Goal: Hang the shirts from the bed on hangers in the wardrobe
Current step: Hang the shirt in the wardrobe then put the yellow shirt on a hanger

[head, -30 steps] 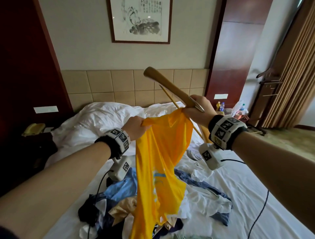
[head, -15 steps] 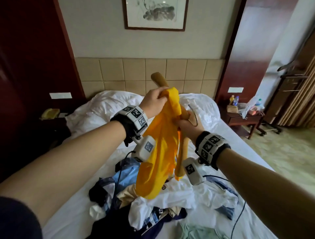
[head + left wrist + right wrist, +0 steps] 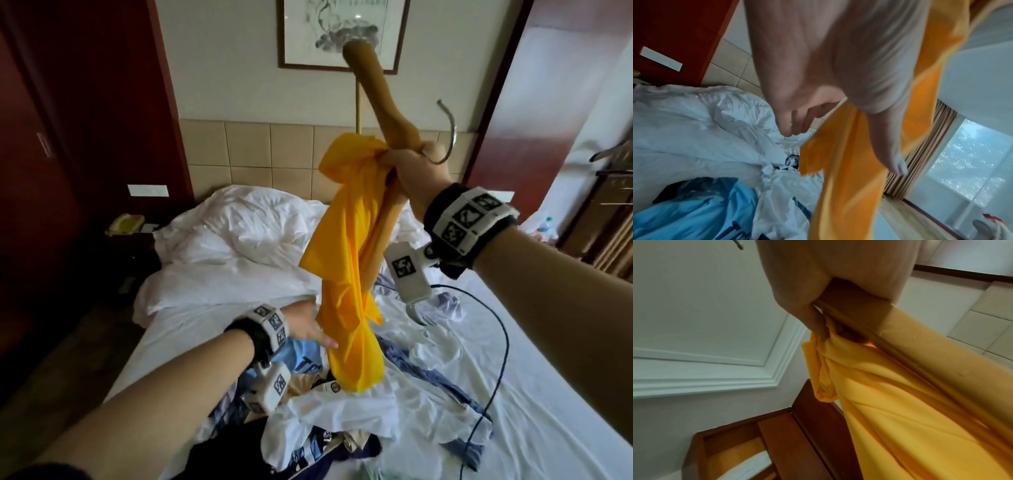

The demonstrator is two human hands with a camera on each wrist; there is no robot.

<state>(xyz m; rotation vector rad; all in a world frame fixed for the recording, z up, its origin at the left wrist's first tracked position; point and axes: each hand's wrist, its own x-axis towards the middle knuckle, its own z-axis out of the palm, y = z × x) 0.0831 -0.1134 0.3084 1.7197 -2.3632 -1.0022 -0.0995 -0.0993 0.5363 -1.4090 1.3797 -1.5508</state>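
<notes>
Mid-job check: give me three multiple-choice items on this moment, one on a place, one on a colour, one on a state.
1. Where is the pile of shirts?
A bed
B wardrobe
C floor

2. What colour is the shirt being lifted?
A yellow
B white
C blue

3. What does the right hand hold?
A nothing
B wooden hanger with the shirt
C a pillow

Answers:
1 A: it lies on the white bed.
2 A: yellow in every view.
3 B: its grip bunches fabric against the hanger; the left hand reaches open.

Framed ink painting (image 3: 342, 34) above tan tiled headboard wall (image 3: 239, 150) (dark red panels flanking).
</notes>
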